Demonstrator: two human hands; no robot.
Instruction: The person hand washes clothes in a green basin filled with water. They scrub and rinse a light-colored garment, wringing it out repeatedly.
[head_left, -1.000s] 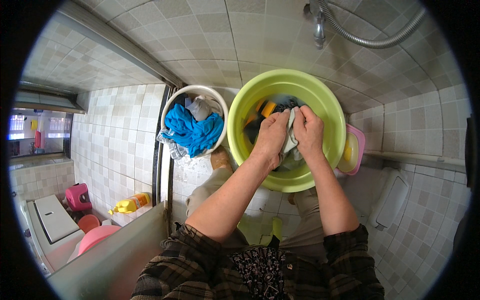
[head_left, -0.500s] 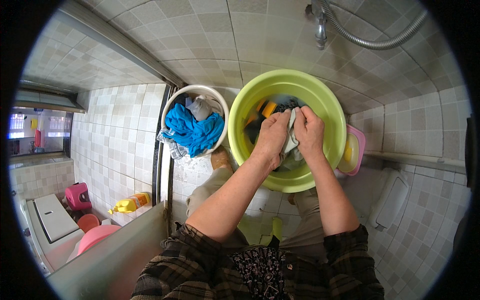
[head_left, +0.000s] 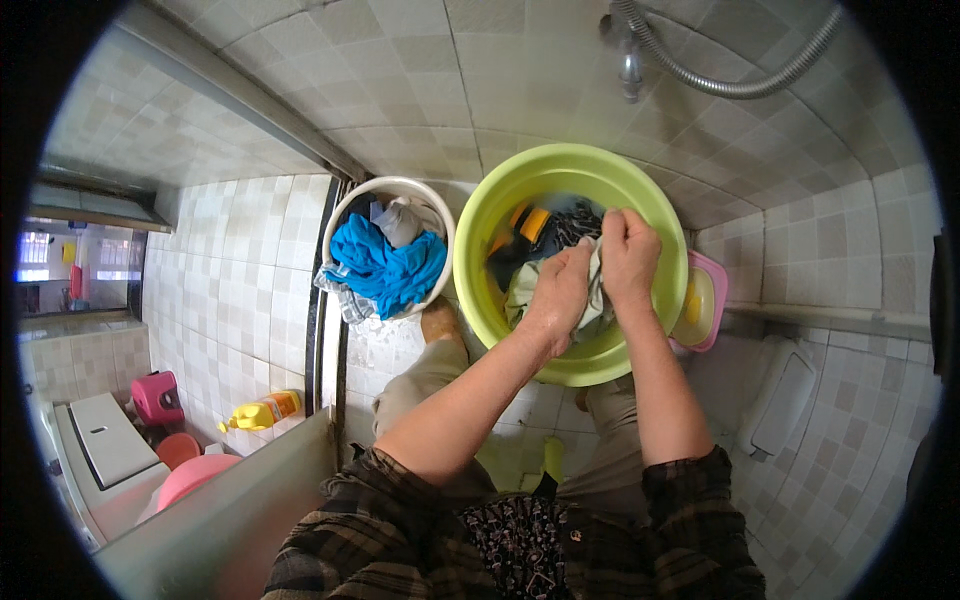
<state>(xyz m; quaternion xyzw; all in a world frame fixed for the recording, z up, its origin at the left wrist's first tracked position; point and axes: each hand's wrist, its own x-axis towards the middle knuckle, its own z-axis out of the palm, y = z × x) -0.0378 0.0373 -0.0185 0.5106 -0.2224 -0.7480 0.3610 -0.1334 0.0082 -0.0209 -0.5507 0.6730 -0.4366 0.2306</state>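
Observation:
Over a large lime-green tub (head_left: 468, 240), both of my hands grip a pale grey-green garment (head_left: 522, 292). My left hand (head_left: 560, 300) is closed on a bunched part of it, with the cloth spreading out to its left. Close beside and slightly higher, my right hand (head_left: 632, 258) is curled into a fist around another part. Its fingertips are hidden from view. Farther back in the tub lie a dark patterned cloth (head_left: 574, 224) and a black-and-orange cloth (head_left: 531, 220), in what looks like cloudy water.
A white basin (head_left: 447, 225) at the left holds blue clothing (head_left: 385, 262) and a grey cloth (head_left: 400, 222). Right of the tub sits a pink basin (head_left: 719, 300). A metal hose (head_left: 745, 92) hangs on the tiled wall. Beyond the threshold lies a yellow bottle (head_left: 264, 410) near a pink stool (head_left: 157, 397).
My left hand has moved slightly right and lower, while the right has shifted a little right. More of the pale garment now shows, spread out left of my left hand.

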